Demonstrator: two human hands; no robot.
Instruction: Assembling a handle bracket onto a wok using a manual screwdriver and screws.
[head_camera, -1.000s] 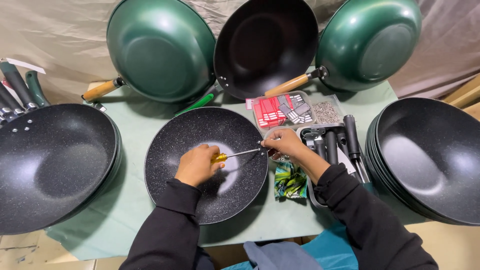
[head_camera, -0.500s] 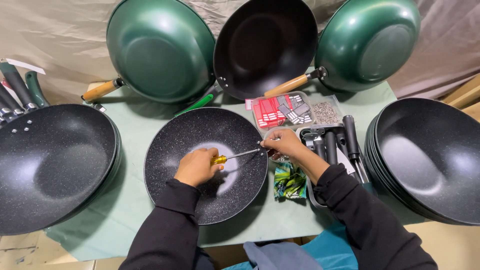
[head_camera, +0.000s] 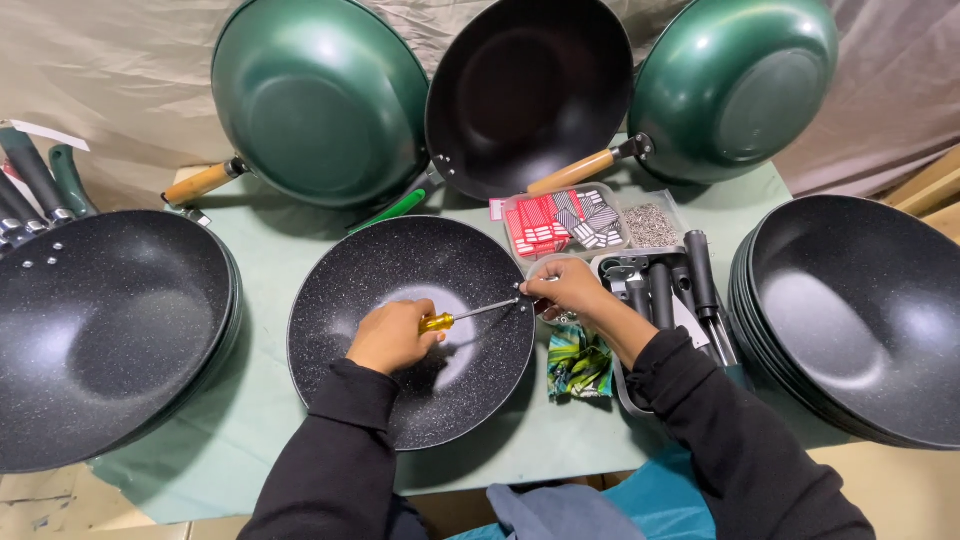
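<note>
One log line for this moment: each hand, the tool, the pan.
left hand: grips screwdriver | tip: at pan right rim | right hand: at rim, by tip | pan: flat on table

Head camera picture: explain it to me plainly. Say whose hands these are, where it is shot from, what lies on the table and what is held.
There is no machine here: a person wears a camera on the head, looking down at their own two bare hands in black sleeves. The left hand holds a yellow-handled screwdriver, its tip at the rim of the speckled black pan in the middle. The right hand is at that same rim. On the green table lie stacks of black pans at both sides, a tray of black handles, and small boxes of screws. Three pans lean against the cloth behind, two of them showing green undersides.
</note>
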